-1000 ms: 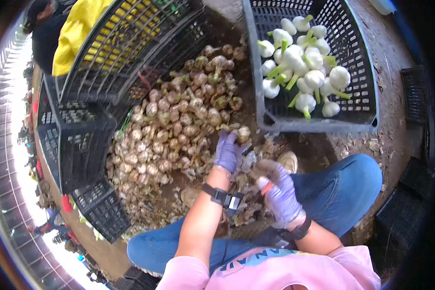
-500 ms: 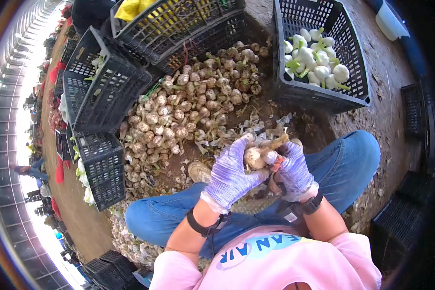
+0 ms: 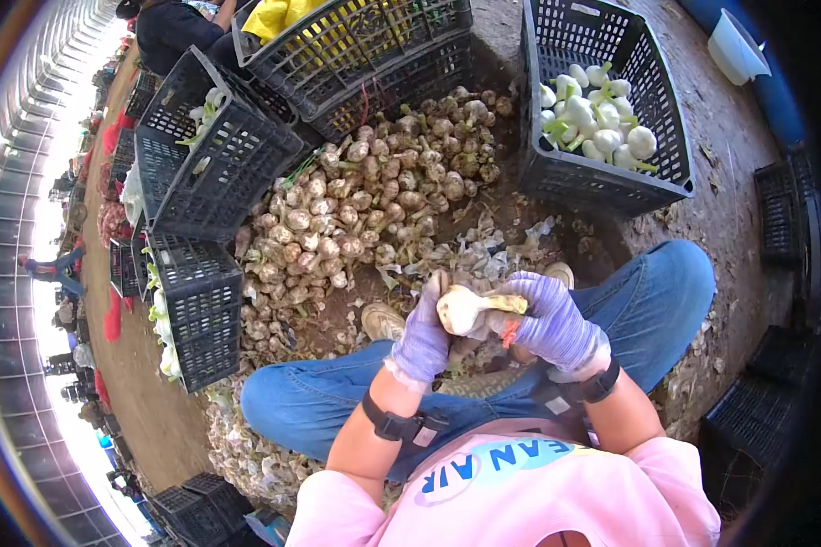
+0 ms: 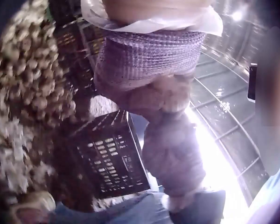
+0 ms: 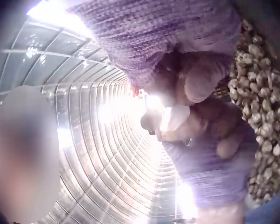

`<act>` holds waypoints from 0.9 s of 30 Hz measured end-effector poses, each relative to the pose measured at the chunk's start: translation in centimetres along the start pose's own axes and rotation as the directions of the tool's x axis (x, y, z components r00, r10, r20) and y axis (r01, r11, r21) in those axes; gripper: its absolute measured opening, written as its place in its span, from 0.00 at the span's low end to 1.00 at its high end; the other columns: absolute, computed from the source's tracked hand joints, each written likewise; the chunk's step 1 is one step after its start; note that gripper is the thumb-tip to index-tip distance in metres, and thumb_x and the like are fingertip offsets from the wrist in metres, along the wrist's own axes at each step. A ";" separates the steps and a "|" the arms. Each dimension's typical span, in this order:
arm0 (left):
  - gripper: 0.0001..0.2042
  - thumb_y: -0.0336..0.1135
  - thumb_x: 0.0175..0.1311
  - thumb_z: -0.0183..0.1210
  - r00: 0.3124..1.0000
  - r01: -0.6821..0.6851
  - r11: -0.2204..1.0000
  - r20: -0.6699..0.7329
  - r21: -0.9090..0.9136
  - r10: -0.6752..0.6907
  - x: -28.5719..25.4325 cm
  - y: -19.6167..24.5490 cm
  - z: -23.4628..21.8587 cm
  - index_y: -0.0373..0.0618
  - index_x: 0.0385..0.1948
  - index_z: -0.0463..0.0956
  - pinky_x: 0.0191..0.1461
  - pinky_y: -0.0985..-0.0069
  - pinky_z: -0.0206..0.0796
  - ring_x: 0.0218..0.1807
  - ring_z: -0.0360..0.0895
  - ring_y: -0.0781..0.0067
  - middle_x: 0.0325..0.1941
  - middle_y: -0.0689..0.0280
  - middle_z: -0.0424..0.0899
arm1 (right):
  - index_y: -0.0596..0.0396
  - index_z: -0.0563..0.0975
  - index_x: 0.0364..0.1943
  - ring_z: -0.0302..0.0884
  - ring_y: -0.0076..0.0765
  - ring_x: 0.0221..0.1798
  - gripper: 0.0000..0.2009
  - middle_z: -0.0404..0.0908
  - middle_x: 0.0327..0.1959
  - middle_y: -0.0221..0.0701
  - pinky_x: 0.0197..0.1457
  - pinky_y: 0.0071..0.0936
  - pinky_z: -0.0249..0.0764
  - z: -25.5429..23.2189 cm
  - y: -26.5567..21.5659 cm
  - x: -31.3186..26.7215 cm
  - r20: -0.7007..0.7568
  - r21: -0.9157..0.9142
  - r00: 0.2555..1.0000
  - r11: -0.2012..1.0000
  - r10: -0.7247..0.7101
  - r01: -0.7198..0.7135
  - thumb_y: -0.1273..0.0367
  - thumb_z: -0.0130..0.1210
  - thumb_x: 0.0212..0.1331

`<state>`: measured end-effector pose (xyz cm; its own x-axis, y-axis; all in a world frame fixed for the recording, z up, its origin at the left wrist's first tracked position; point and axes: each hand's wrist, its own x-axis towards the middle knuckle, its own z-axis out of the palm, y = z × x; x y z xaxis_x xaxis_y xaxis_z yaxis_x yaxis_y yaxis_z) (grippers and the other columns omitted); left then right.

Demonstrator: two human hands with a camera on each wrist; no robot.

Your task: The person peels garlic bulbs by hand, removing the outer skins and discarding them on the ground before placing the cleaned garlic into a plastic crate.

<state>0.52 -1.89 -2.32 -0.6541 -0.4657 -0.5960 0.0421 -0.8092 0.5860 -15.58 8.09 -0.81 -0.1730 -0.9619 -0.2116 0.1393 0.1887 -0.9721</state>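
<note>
In the head view a pale garlic bulb (image 3: 461, 308) with a short stem pointing right is held over my lap between both gloved hands. My left hand (image 3: 426, 330) in a purple knit glove cups the bulb from the left and below. My right hand (image 3: 549, 321), also gloved, grips the stem end, and something orange-red shows under its fingers. The left wrist view shows the left glove (image 4: 151, 70) from behind, blurred. In the right wrist view the right glove (image 5: 177, 42) curls around the bulb (image 5: 177, 116), with the other glove below it.
A big heap of unpeeled garlic (image 3: 374, 205) lies on the dirt ahead, with loose husks (image 3: 483, 255) near my knees. A black crate (image 3: 611, 182) at upper right holds peeled white bulbs. More black crates (image 3: 210, 155) stand left and behind. Another person (image 3: 169, 23) sits at the top.
A second ago my left hand reached into the heap; it brought a bulb back to my lap. Both hands now hold it, and the bulb looks whiter than half a second ago.
</note>
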 end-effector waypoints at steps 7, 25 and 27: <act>0.37 0.66 0.54 0.50 0.907 -0.345 0.821 -0.061 0.455 0.416 0.2 -1.8 0.9 0.44 0.56 0.60 0.41 0.78 0.70 0.46 0.72 0.73 0.47 0.64 0.70 | 0.60 0.72 0.43 0.74 0.35 0.36 0.13 0.75 0.34 0.33 0.44 0.28 0.71 0.5 5.3 0.3 -0.254 -0.135 0.918 0.951 -0.304 0.277 0.70 0.52 0.54; 0.38 0.46 0.46 0.68 0.968 -0.235 0.964 0.121 0.121 0.220 -1.1 1.9 0.3 0.35 0.57 0.62 0.51 0.79 0.66 0.47 0.73 0.74 0.49 0.61 0.75 | 0.59 0.69 0.49 0.75 0.41 0.47 0.21 0.75 0.47 0.40 0.48 0.36 0.72 0.4 0.0 -0.7 0.065 0.931 0.989 0.348 0.130 -0.107 0.58 0.52 0.57; 0.38 0.47 0.48 0.67 0.963 -0.257 0.959 0.120 0.117 0.243 -1.4 2.2 0.6 0.37 0.58 0.61 0.53 0.78 0.64 0.48 0.72 0.75 0.49 0.63 0.75 | 0.58 0.69 0.49 0.74 0.42 0.48 0.21 0.74 0.48 0.39 0.50 0.37 0.71 -0.4 1.4 -0.4 0.004 0.914 0.995 0.402 0.103 -0.046 0.59 0.52 0.57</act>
<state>1.07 -2.79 0.13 -0.7097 -0.6023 -0.3654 0.1203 -0.6147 0.7795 -15.76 8.80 -2.13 -0.1535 -0.9383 -0.3099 0.9554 -0.0608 -0.2890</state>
